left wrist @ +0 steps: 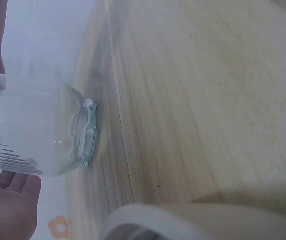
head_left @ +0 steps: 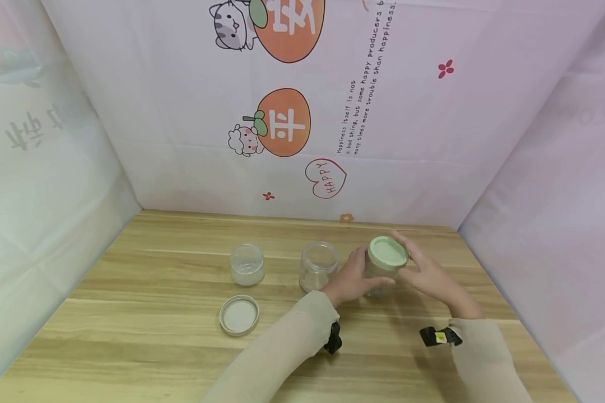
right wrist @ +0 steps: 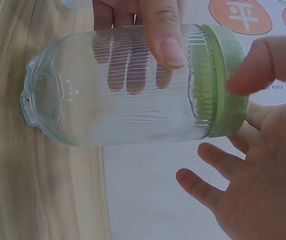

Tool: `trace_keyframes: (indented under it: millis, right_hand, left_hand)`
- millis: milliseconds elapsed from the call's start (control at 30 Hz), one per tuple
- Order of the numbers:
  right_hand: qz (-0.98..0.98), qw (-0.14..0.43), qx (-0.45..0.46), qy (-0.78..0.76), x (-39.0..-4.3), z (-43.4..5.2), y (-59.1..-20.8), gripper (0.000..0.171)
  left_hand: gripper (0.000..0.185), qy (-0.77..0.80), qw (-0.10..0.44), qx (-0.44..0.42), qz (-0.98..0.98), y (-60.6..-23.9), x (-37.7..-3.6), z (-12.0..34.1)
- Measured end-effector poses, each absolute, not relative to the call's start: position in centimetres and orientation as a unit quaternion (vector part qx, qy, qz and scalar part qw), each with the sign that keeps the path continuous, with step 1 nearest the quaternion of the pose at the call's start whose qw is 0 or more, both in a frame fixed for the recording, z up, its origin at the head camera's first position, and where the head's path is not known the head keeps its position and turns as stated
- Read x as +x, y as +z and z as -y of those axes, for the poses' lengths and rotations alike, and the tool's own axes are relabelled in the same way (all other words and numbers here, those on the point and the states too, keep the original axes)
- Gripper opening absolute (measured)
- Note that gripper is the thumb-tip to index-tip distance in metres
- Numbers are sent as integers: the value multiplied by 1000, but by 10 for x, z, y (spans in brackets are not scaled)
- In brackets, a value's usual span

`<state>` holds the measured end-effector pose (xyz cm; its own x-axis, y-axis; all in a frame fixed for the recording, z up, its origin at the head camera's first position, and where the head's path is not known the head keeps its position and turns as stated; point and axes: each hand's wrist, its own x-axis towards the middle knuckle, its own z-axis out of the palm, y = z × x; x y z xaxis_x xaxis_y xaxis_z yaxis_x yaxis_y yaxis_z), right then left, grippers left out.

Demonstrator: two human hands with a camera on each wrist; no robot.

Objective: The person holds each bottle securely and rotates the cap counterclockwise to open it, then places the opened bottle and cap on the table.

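Observation:
A clear ribbed glass jar [right wrist: 137,117] with a light green lid [head_left: 388,251] is held between the two hands, its base close over the wooden table. My left hand [head_left: 355,277] grips the jar's body, thumb across the near side and fingers showing through the glass in the right wrist view. At the lid is my right hand [head_left: 426,275], with thumb and forefinger at its rim and other fingers spread apart beside the jar. The left wrist view shows the jar's thick moulded base [left wrist: 86,132]. Through the glass, no contents show.
Left of the hands stands a lidless clear jar [head_left: 319,263], close to the left wrist. Farther left is a shorter clear jar [head_left: 247,266], with a pale round lid [head_left: 239,315] lying in front of it. Printed cloth walls [head_left: 181,112] bound the wooden table [head_left: 131,347].

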<state>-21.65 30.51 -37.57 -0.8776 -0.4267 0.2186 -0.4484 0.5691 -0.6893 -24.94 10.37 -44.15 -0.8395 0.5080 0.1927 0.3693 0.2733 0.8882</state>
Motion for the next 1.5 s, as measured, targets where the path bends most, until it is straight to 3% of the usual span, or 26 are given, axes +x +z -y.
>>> trace_keyframes:
  millis: [300, 633, 1500]
  right_hand:
    - [915, 69, 206, 341, -215, -291, -375, 81]
    - [963, 87, 122, 222, -204, -281, -367, 98]
    - [962, 146, 138, 185, -207, -278, -370, 89]
  left_hand:
    - [92, 538, 57, 278, -794, -442, -249, -105]
    - [89, 532, 59, 289, -794, -444, -251, -104]
    - [88, 539, 64, 283, -791, -442, -250, -103]
